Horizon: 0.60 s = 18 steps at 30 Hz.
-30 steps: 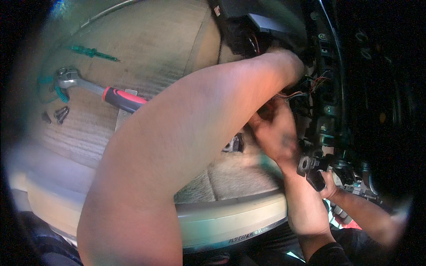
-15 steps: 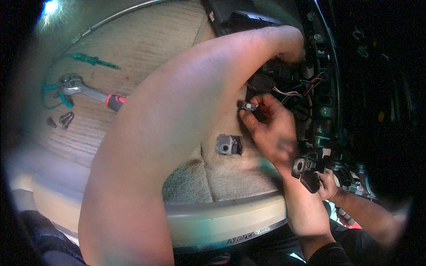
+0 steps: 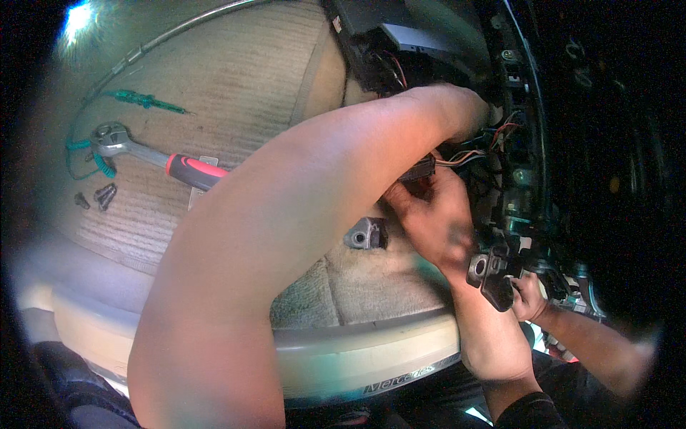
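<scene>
The person's right hand (image 3: 436, 218) sits just right of centre, its fingers closed on a small dark wiring connector (image 3: 421, 169) at about twelve o'clock from the knuckles, right where a bundle of coloured wires (image 3: 486, 146) runs into the dark car interior trim (image 3: 529, 143). The left forearm crosses the middle of the view toward one o'clock, and the left hand (image 3: 468, 107) goes behind the trim at the wires; I cannot tell whether its fingers are closed on anything. A grey plastic bracket (image 3: 366, 234) lies on the beige floor carpet (image 3: 236, 79) just at nine o'clock of the right hand. Another person's hand (image 3: 529, 297) at four o'clock grips near a black plug housing (image 3: 493, 275). Well apart, toward nine and ten o'clock, a ratchet wrench with a red and black handle (image 3: 161, 161), a green screwdriver (image 3: 146, 100) and some dark bolts (image 3: 100, 196) rest on the carpet. To do this well, I judge the connector should be pinched squarely on its body, probably on its latch, and worked straight along its axis, never by the wires, with the left hand steadying the harness behind.
</scene>
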Motion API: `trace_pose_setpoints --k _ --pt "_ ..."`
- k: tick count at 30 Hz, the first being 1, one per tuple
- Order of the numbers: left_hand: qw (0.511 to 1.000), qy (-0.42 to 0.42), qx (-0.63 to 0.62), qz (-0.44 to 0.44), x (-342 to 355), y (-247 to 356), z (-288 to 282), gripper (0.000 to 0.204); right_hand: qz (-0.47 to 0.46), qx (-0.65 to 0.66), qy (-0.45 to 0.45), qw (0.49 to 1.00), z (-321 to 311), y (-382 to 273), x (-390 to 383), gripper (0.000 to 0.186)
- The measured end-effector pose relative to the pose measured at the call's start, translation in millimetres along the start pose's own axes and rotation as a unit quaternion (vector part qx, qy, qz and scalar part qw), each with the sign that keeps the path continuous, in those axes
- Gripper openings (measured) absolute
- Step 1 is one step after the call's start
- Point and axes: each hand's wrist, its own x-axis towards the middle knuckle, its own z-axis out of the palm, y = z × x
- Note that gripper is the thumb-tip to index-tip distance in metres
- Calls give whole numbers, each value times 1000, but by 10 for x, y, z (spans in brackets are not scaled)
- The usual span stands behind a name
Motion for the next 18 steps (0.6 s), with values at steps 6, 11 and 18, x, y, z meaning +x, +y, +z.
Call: trace_pose_setpoints --k 6,11,18 --pt "989 -19 122 80 159 -279 32 14 -46 -29 81 995 9 -179 -27 69" --pt "961 27 187 200 177 -418 -159 32 -22 -46 130 990 9 73 52 56" --pt "984 -19 -132 -116 -112 -148 -415 33 -54 12 182 982 19 76 41 72"
